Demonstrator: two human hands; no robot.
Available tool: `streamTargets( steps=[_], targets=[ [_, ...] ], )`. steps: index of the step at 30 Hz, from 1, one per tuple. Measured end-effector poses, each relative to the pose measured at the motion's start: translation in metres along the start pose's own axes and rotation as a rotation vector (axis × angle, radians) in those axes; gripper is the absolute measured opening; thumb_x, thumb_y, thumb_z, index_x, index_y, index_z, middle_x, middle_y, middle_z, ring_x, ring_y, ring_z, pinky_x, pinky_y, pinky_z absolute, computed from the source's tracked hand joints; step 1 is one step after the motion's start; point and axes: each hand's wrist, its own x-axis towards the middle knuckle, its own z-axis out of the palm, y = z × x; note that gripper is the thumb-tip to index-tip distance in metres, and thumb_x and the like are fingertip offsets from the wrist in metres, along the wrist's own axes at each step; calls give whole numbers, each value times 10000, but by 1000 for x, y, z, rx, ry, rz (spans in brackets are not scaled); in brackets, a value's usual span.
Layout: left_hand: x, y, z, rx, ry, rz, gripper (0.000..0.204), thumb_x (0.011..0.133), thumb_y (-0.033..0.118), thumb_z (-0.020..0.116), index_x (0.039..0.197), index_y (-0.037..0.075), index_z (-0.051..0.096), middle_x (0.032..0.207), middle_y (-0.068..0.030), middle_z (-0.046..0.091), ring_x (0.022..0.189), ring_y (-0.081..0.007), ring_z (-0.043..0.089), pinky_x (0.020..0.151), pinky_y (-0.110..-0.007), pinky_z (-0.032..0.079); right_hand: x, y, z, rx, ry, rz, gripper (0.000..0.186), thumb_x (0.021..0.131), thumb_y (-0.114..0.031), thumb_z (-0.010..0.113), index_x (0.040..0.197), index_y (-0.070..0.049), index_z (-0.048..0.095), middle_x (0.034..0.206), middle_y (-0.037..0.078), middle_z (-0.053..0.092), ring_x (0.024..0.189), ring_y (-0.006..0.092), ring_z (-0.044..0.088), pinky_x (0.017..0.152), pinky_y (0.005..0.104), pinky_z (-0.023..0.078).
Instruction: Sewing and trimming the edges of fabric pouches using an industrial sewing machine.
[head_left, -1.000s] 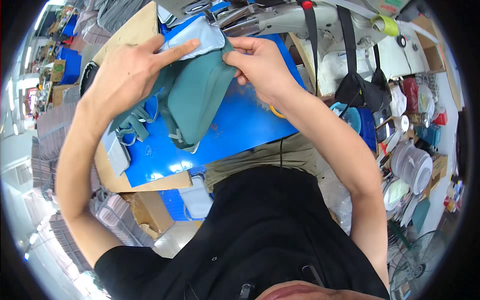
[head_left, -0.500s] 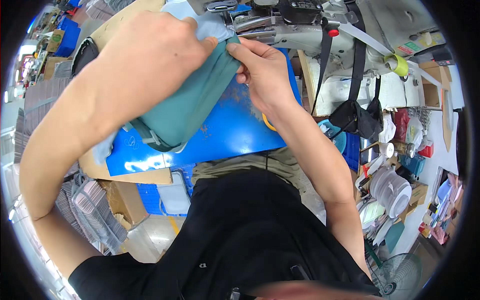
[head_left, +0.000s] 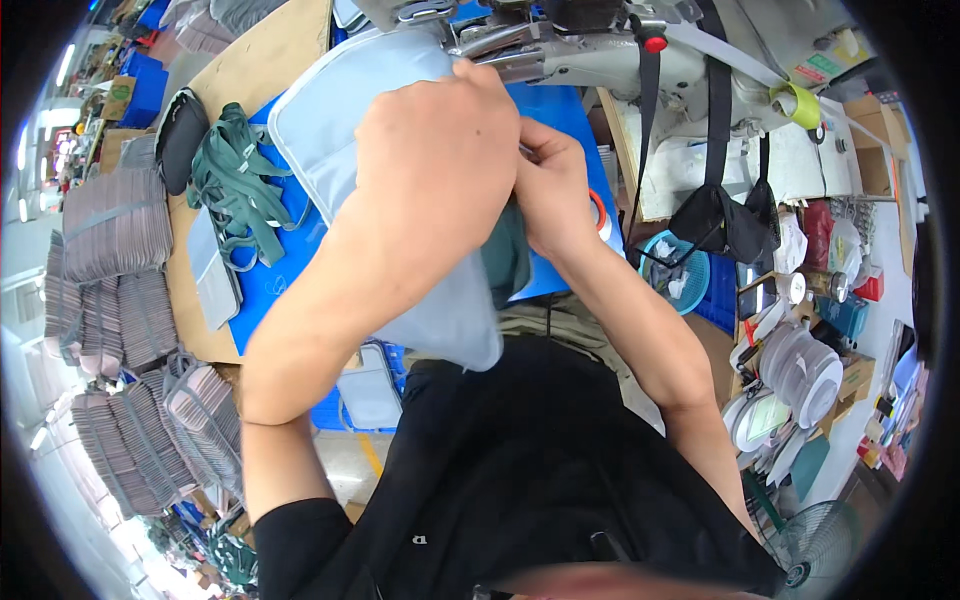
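A light grey-blue fabric panel (head_left: 315, 115) with a piped edge hangs under my left hand, its lower corner reaching toward my lap. A green fabric part (head_left: 508, 255) shows below and between my hands. My left hand (head_left: 440, 140) is closed on the fabric piece at its upper edge, knuckles up, covering most of what it grips. Close against it, my right hand (head_left: 552, 190) pinches the same piece; its fingertips are partly hidden. Just beyond my hands is the metal arm of a sewing machine (head_left: 590, 70).
Green straps (head_left: 240, 170) lie bunched on the blue tabletop (head_left: 262, 300) at left. Red-handled scissors (head_left: 600, 215) rest at right, near a turquoise basket (head_left: 690, 275). Stacks of grey-pink panels (head_left: 118, 225) stand far left. Black straps (head_left: 715, 120) hang from the machine.
My left hand has moved right and down, close to my right hand. The fabric has turned, so the grey panel now faces up and the green is mostly covered. The green straps have come into view.
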Motion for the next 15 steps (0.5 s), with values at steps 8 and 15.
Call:
streamTargets(
  steps=[8, 15],
  targets=[
    [-45, 20, 36, -481, 288, -184, 527, 756, 188, 788, 1234, 41, 622, 1375, -192, 574, 1126, -339, 654, 757, -423, 555, -75, 0, -36, -407, -5, -245, 384, 828, 69, 698, 1200, -14, 738, 1068, 74, 620, 946, 138, 656, 855, 269, 544],
    [-113, 58, 55, -406, 441, 93, 452, 728, 158, 772, 1163, 54, 712, 1366, -78, 658, 1042, -247, 651, 728, -357, 507, -107, -13, -33, -171, 20, 166, 273, 906, 9, 675, 1176, 9, 719, 821, 9, 642, 670, 78, 640, 596, 208, 547]
  ],
)
